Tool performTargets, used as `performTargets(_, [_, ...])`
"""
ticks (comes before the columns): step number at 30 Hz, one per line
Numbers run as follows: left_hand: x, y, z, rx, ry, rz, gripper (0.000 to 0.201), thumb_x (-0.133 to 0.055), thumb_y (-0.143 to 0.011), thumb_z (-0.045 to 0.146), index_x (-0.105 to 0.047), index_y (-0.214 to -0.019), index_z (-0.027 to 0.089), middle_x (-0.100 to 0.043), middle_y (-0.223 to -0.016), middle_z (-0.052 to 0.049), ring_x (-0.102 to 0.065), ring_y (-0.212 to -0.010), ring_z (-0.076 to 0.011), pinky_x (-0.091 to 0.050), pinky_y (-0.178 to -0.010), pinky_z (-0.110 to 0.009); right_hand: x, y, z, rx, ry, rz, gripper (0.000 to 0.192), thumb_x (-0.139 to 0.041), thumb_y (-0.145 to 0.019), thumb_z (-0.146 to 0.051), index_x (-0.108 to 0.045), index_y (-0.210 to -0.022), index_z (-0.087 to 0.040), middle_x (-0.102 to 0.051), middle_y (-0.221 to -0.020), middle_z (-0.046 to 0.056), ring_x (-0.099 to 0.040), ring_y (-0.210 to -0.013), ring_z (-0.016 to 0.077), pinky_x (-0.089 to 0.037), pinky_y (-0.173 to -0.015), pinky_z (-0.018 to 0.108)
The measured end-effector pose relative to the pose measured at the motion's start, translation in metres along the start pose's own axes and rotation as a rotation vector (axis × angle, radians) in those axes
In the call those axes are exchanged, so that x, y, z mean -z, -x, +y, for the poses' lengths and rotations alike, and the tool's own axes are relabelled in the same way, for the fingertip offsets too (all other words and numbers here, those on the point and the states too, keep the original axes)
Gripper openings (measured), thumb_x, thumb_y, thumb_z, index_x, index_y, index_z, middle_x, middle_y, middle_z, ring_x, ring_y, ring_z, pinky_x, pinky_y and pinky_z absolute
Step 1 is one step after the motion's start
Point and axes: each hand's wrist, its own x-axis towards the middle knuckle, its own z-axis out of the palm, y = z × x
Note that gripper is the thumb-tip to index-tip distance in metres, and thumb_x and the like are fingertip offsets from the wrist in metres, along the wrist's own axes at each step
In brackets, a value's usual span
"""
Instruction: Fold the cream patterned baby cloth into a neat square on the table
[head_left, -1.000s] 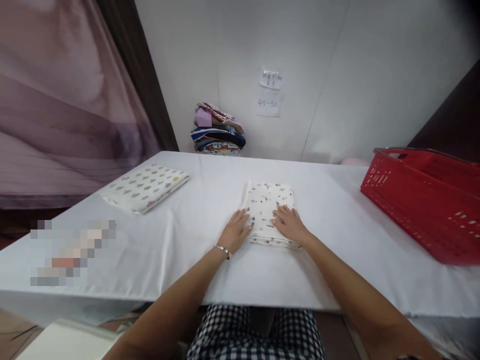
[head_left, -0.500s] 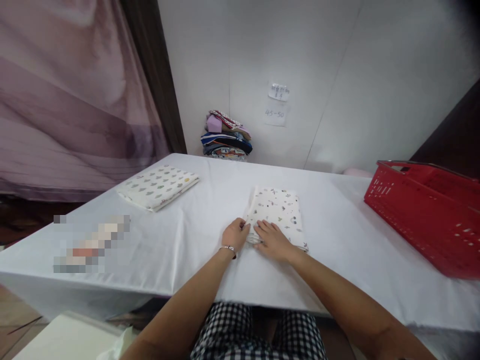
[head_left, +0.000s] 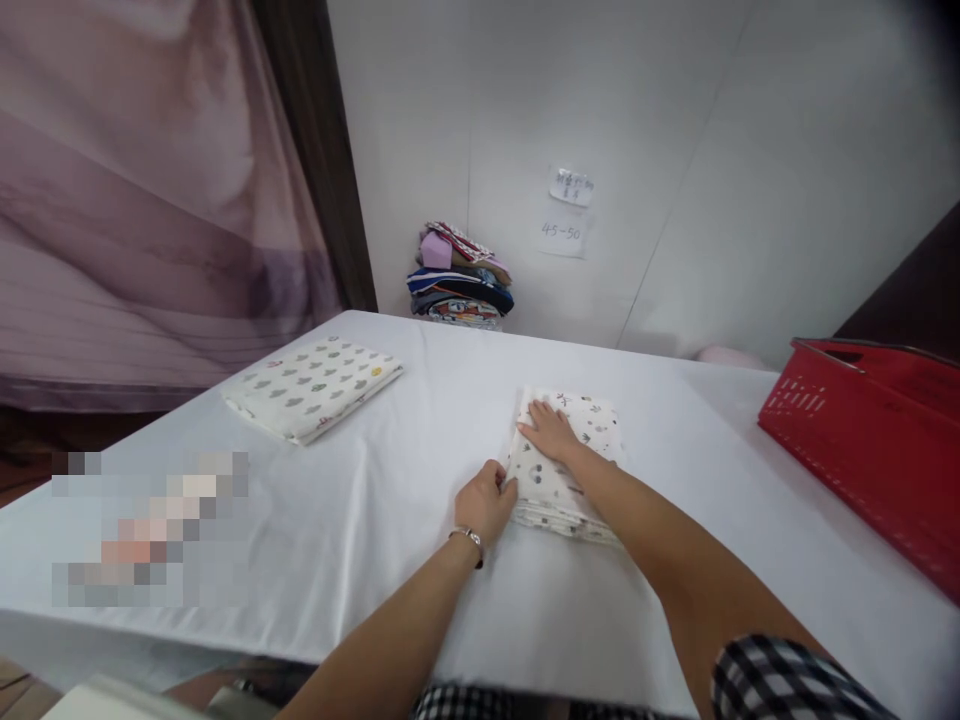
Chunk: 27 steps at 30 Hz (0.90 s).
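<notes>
A folded white cloth [head_left: 559, 490] printed with small plants and rainbows lies on the white-covered table [head_left: 420, 420] in front of me. At its left edge my left hand [head_left: 484, 500], with a bracelet at the wrist, has its thumb and fingers closed on the fabric. Flat on the cloth's upper left part rests my right hand [head_left: 551, 432], fingers stretched out. My right forearm crosses over the cloth and hides its right side. Several layers show along the near fold.
Another folded cloth [head_left: 315, 388] with grey cloud shapes lies at the left. A red plastic basket [head_left: 862, 440] stands on the right. Behind the table is a stack of folded fabrics [head_left: 461, 280] against the wall. A blurred-out object [head_left: 150, 530] lies at the front left.
My right hand has slid from the near edge up toward the cloth's far left part. My left hand stays at the left edge. The view has shifted slightly.
</notes>
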Motion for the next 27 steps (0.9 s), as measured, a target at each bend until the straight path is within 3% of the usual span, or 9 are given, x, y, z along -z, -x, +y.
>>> performTargets(12, [0.002, 0.001, 0.002, 0.015, -0.008, -0.036, 0.009, -0.048, -0.080, 0.032, -0.048, -0.079, 0.022, -0.055, -0.062, 0.004, -0.053, -0.060, -0.0122, -0.029, -0.056, -0.023, 0.001, -0.041, 0.019, 0.010, 0.023, -0.008, 0.073, -0.015, -0.086, -0.062, -0.019, -0.141, -0.014, -0.011, -0.149, 0.008, -0.006, -0.136, 0.0216, -0.001, -0.108, 0.042])
performTargets(15, [0.003, 0.001, 0.003, 0.017, -0.011, -0.043, 0.007, -0.048, -0.079, 0.029, -0.047, -0.078, 0.022, -0.054, -0.063, 0.004, -0.052, -0.060, -0.0120, -0.028, -0.056, -0.023, 0.008, -0.048, 0.020, 0.009, 0.007, 0.033, 0.067, -0.018, -0.087, -0.059, -0.028, -0.137, -0.015, -0.018, -0.147, 0.010, -0.011, -0.135, 0.0233, -0.010, -0.106, 0.042])
performTargets(18, [0.003, 0.001, 0.002, 0.010, -0.017, -0.049, 0.005, -0.048, -0.078, 0.027, -0.046, -0.077, 0.022, -0.054, -0.064, 0.004, -0.052, -0.060, -0.0118, -0.028, -0.056, -0.023, 0.012, -0.058, 0.019, -0.014, 0.023, 0.065, 0.057, -0.021, -0.090, -0.052, -0.043, -0.126, -0.014, -0.041, -0.135, 0.013, -0.032, -0.126, 0.0258, -0.020, -0.101, 0.043])
performTargets(21, [0.003, 0.001, 0.001, 0.010, -0.014, -0.065, 0.006, -0.048, -0.078, 0.028, -0.046, -0.078, 0.022, -0.054, -0.064, 0.004, -0.052, -0.060, -0.0121, -0.028, -0.056, -0.023, 0.015, -0.069, 0.024, 0.004, -0.008, 0.020, 0.055, -0.026, -0.089, -0.052, -0.051, -0.118, -0.014, -0.054, -0.121, 0.014, -0.047, -0.112, 0.0269, -0.029, -0.096, 0.042])
performTargets(25, [0.003, 0.000, 0.000, 0.016, -0.020, -0.081, 0.006, -0.048, -0.078, 0.029, -0.046, -0.078, 0.023, -0.055, -0.064, 0.003, -0.053, -0.061, -0.0127, -0.028, -0.056, -0.024, 0.030, -0.082, 0.053, 0.031, -0.179, -0.095, 0.058, -0.029, -0.086, -0.057, -0.052, -0.122, -0.019, -0.048, -0.131, 0.009, -0.044, -0.118, 0.0256, -0.032, -0.097, 0.036])
performTargets(27, [0.002, 0.000, -0.001, 0.014, -0.022, -0.084, 0.006, -0.048, -0.077, 0.028, -0.046, -0.078, 0.023, -0.055, -0.065, 0.003, -0.053, -0.061, -0.0129, -0.028, -0.056, -0.024, 0.041, -0.087, 0.074, -0.006, -0.200, -0.193, 0.063, -0.040, -0.079, -0.061, -0.053, -0.123, -0.018, -0.046, -0.133, 0.010, -0.043, -0.119, 0.0278, -0.032, -0.097, 0.037])
